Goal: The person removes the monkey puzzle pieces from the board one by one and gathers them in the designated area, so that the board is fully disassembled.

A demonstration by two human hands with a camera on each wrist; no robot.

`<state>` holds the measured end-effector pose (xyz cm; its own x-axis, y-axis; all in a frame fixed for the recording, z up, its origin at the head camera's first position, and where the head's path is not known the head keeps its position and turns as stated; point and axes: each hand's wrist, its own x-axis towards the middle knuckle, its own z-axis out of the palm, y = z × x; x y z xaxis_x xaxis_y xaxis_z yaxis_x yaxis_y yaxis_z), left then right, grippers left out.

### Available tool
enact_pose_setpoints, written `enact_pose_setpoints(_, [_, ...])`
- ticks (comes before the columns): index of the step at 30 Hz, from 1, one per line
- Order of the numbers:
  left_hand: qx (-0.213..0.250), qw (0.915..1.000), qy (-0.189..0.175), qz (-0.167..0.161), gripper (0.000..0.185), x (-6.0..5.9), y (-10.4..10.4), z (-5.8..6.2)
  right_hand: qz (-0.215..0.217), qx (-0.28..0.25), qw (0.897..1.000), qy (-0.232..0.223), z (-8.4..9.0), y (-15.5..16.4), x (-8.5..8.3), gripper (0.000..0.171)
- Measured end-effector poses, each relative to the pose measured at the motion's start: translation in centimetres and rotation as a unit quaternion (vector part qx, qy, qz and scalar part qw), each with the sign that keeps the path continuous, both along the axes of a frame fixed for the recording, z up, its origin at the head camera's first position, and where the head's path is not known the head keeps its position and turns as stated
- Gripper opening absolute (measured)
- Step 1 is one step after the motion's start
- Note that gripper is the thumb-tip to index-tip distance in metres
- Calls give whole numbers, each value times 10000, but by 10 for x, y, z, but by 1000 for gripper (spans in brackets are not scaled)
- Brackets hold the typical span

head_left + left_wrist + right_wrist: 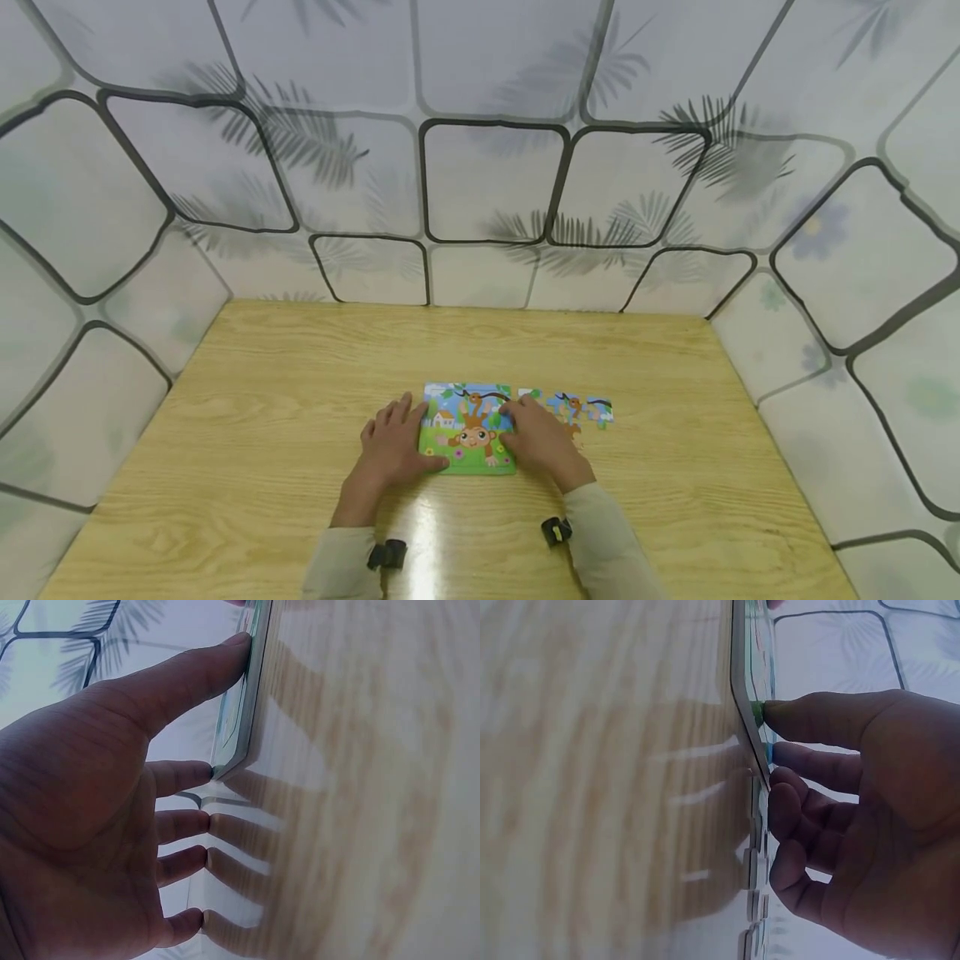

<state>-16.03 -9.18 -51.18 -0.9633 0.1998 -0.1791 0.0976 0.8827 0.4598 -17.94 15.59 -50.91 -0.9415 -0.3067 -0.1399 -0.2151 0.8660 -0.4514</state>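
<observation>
A colourful monkey jigsaw board lies flat on the wooden table. My left hand rests flat against the board's left side. In the left wrist view its thumb touches the board's edge while the straight fingers lie on the wood. Over the board's right edge rests my right hand. In the right wrist view that hand's thumb presses on the board, with the fingers loosely bent beside it. Several loose puzzle pieces lie just right of the board, partly hidden by the right hand.
Walls with a leaf-and-tile pattern enclose the table at the back and both sides. Bare wood stretches left, right and behind the board. Small dark wrist cameras sit on both sleeves.
</observation>
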Motion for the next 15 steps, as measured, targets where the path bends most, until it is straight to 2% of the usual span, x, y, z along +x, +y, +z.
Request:
enact_pose_setpoints(8, [48,10000,38,28,96,2,0,4,-19,-200,9995,-227,1,-1,-4,29])
enact_pose_setpoints(15, [71,10000,-4,50,97,2,1,5,0,-502,9987,-127,-2,-1,-5,26])
